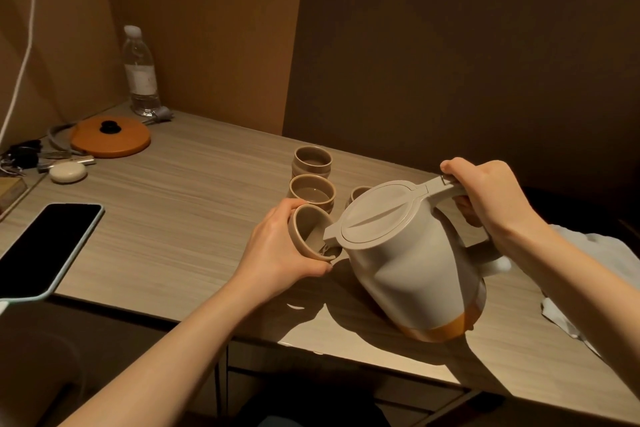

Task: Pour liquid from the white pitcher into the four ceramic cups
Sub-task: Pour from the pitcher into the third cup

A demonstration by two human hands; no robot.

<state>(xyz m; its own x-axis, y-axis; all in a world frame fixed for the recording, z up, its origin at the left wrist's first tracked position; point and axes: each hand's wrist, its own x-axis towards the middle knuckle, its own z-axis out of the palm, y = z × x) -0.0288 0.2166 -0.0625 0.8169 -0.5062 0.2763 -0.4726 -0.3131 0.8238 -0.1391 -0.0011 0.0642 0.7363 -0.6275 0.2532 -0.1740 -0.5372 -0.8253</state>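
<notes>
The white pitcher [408,267] with an orange band at its base is tilted to the left above the table. My right hand [485,194] grips its handle, thumb on the lid lever. My left hand [277,250] holds a beige ceramic cup [308,229] tilted toward the spout, and liquid runs into it. Two more cups stand behind it: a middle cup [311,191] holding liquid and a far cup [312,160]. A fourth cup [358,192] peeks out behind the pitcher's lid, mostly hidden.
A black phone [45,250] lies at the table's front left edge. An orange kettle base [110,137], a water bottle [140,73], keys and a small white case [67,172] sit at the back left. White cloth [595,253] lies on the right. Walls close in behind.
</notes>
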